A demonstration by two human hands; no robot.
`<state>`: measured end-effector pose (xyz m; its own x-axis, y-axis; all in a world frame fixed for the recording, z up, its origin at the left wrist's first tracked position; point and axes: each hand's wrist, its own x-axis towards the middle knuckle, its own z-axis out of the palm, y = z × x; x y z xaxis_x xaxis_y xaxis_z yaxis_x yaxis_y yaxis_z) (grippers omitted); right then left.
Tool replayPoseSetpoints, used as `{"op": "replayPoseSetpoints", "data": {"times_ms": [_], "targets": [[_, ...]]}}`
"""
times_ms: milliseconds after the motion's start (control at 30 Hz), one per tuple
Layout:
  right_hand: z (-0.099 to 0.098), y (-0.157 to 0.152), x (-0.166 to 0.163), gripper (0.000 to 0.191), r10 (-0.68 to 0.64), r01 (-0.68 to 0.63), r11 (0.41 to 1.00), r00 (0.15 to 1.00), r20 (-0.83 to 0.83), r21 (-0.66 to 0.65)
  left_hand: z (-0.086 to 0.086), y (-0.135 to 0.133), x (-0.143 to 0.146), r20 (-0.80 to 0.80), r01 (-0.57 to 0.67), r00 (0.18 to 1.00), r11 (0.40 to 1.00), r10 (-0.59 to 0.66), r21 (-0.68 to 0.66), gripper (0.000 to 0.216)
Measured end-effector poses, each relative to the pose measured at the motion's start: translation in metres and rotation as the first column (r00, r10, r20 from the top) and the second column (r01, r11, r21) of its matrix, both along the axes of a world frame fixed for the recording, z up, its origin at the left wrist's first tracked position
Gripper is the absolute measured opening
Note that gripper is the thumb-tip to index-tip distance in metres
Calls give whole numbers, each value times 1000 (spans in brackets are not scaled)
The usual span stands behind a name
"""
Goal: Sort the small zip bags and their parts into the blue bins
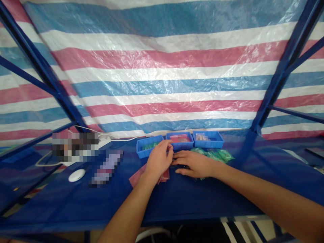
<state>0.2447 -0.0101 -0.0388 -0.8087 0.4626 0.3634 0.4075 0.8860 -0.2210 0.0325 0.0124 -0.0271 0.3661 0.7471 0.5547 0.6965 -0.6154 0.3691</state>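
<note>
My left hand (160,159) is above some flat reddish plastic bags (135,178), in front of the blue bins. Its fingers are curled in towards the thumb, and what they hold, if anything, is hidden. Beside it, my right hand (193,163) lies palm down with its fingers stretched out towards the left hand. Small dark bits show on the table under the right fingers, too small to name. Green plastic packets (222,155) lie just behind and beyond the right wrist.
Three blue bins stand in a row: the left bin (138,152) with green pieces, the middle bin (181,145) with red packets, the right bin (215,143) with small pale packets. A white oval object (77,175) and a blurred-out purple item (107,168) lie left. Blue frame posts flank the table.
</note>
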Motion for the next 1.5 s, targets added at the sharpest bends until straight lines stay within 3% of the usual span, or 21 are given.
{"op": "replayPoseSetpoints", "data": {"times_ms": [333, 533, 700, 867, 1000, 1333, 1500], "targets": [[-2, 3, 3, 21, -154, 166, 980, 982, -113, 109, -1, -3, 3, 15, 125, 992, 992, -124, -9, 22], [-2, 6, 7, 6, -302, 291, 952, 841, -449, -94, 6, -9, 8, 112, 268, 959, 960, -259, -78, 28], [-8, 7, 4, 20, -371, 178, 918, 696, -615, -353, 6, -8, 10, 263, 293, 934, 940, -241, -177, 24], [-14, 9, -1, 29, -412, 82, 880, 620, -668, -467, 3, -7, 13, 350, 333, 904, 917, -245, -219, 23], [-12, 4, -5, 30, -422, 28, 861, 596, -683, -508, 2, -9, 16, 397, 372, 879, 900, -263, -227, 24], [-12, 0, -9, 29, -428, 103, 873, 628, -650, -476, 4, -15, 22, 411, 426, 859, 872, -307, -240, 16], [-10, 3, -8, 27, -441, -36, 826, 581, -684, -562, 3, -11, 16, 413, 385, 870, 894, -269, -228, 18]]}}
